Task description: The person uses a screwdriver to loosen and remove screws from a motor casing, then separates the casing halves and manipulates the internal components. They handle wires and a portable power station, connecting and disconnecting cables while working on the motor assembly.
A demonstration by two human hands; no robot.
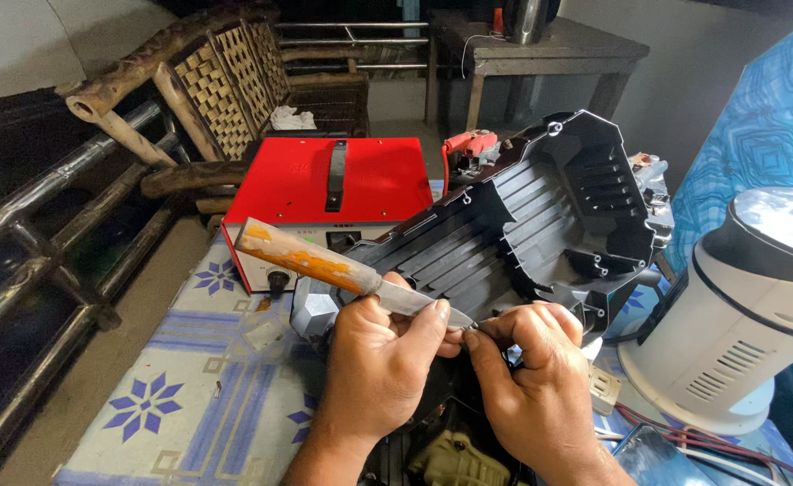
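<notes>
Head view | left hand (374, 364) grips knife (342, 270) | right hand (536, 382) pinches blade tip (over black ribbed housing (540, 216), hollow)

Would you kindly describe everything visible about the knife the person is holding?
The knife has a pale wooden handle, worn and streaked with orange, and a dull grey metal blade. It lies slanted, handle up toward the upper left, blade running down to the right. The left hand grips it where handle meets blade, thumb pressed on the flat of the blade. The tip meets a small item pinched in the right hand, too small to identify. It is held above the dark plastic housing.
</notes>
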